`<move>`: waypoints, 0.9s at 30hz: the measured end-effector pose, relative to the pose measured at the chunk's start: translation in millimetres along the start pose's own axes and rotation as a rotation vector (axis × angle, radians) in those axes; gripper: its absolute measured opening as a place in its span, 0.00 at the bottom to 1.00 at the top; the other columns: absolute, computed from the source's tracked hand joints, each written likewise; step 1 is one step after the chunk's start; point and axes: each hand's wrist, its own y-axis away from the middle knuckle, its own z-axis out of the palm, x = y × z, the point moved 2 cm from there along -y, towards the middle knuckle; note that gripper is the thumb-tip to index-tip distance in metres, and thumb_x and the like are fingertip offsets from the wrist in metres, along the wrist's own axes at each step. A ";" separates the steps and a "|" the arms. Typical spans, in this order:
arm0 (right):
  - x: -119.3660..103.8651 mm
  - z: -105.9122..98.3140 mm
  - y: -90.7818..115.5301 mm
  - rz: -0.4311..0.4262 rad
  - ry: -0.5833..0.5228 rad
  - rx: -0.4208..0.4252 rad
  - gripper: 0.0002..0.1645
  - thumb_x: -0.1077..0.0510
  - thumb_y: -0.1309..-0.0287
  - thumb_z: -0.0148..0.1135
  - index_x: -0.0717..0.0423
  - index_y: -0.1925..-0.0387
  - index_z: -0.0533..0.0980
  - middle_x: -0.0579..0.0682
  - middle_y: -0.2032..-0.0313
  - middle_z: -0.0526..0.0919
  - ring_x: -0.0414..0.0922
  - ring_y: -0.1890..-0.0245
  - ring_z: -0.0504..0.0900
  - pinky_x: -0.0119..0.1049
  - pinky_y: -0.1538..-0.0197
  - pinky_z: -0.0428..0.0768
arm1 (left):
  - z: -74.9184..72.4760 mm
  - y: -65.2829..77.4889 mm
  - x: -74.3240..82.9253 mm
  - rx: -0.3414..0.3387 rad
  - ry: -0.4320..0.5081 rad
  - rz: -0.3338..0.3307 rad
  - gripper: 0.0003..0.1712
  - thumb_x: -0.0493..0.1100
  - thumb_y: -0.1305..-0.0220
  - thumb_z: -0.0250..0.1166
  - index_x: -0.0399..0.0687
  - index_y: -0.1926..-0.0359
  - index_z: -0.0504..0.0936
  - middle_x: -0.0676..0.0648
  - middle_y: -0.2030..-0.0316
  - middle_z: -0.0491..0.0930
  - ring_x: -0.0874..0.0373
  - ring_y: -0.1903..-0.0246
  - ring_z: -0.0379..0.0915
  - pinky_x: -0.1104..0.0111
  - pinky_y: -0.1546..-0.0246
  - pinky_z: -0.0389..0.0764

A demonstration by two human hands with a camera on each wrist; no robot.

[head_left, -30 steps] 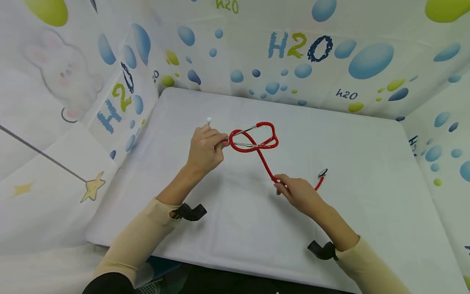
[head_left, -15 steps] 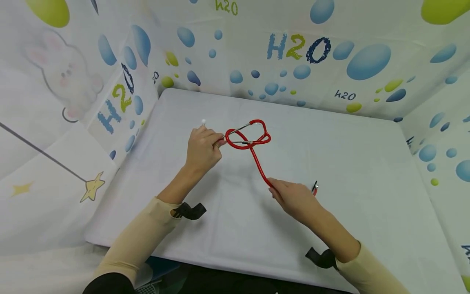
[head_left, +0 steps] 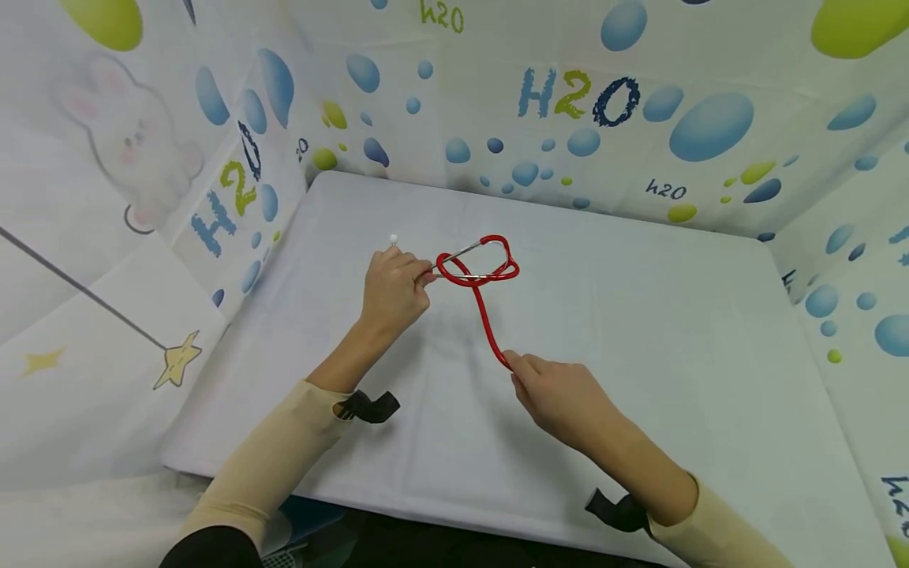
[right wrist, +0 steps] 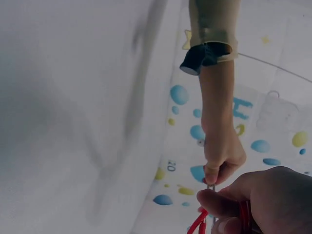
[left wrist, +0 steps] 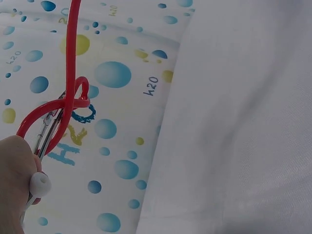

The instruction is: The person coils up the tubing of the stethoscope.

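Tabletop (head_left: 675, 315): printed cloth walls (head_left: 490, 47) along far, left and right edges. Stethoscope (head_left: 484, 313) is held up above it, looped end over the far half, a bit left of centre, well apart from all edges. Largest span is right hand to right edge; left hand to left edge is tighter. A strip of tabletop lies between the loop and the far edge. Right hand is nearer the near edge than left hand.

Left hand (head_left: 394, 292): fingers closed, pinching both metal tubes near the ear end. Right hand (head_left: 561, 398): fingers curled round the red tubing, no gap visible; tubing runs taut-ish up to the loop. Chest end hidden in head view.

Count: 1 stethoscope, 2 metal tubes, 1 white eartip (head_left: 394, 240) plainly visible in head view, 2 hands, 2 beige sleeves (head_left: 263, 457), 2 black straps (head_left: 372, 407), one at each cuff.
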 end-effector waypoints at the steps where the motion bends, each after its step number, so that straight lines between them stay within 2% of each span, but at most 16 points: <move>1: -2.0 -1.1 -0.7 -0.004 0.001 -0.002 0.18 0.58 0.47 0.57 0.54 0.52 0.72 0.40 0.78 0.77 0.34 0.88 0.62 0.24 0.84 0.62 | 0.5 0.5 -0.3 0.001 -0.003 0.002 0.07 0.40 0.48 0.65 0.43 0.78 0.84 0.49 0.82 0.80 0.54 0.78 0.65 0.65 0.77 0.58; 5: -6.2 -4.3 -2.8 -0.016 0.037 -0.023 0.19 0.59 0.46 0.58 0.53 0.51 0.71 0.40 0.79 0.74 0.34 0.87 0.60 0.24 0.85 0.59 | 1.7 2.5 -1.0 0.000 -0.006 0.009 0.06 0.39 0.49 0.65 0.43 0.78 0.84 0.48 0.82 0.80 0.54 0.79 0.65 0.65 0.77 0.58; 11: -4.6 -14.4 -4.6 -0.028 0.093 -0.049 0.24 0.67 0.51 0.60 0.50 0.51 0.71 0.41 0.76 0.71 0.36 0.86 0.60 0.26 0.86 0.56 | 5.8 7.3 -3.0 -0.034 -0.021 0.033 0.05 0.37 0.50 0.64 0.42 0.77 0.85 0.48 0.81 0.81 0.54 0.78 0.66 0.65 0.78 0.58; 20: 12.4 -43.5 -16.6 -0.001 0.138 0.029 0.26 0.70 0.57 0.64 0.44 0.56 0.74 0.44 0.75 0.72 0.39 0.82 0.65 0.28 0.82 0.62 | 13.1 17.0 -1.4 -0.118 0.010 0.111 0.04 0.37 0.49 0.64 0.43 0.75 0.85 0.50 0.81 0.80 0.56 0.78 0.63 0.67 0.76 0.57; 27: 23.3 -55.0 -30.7 -0.059 0.184 0.080 0.24 0.70 0.56 0.63 0.46 0.55 0.76 0.44 0.73 0.75 0.41 0.80 0.68 0.30 0.79 0.66 | 18.1 22.0 3.9 -0.173 0.045 0.158 0.03 0.37 0.50 0.65 0.45 0.74 0.85 0.51 0.79 0.81 0.57 0.78 0.63 0.67 0.75 0.57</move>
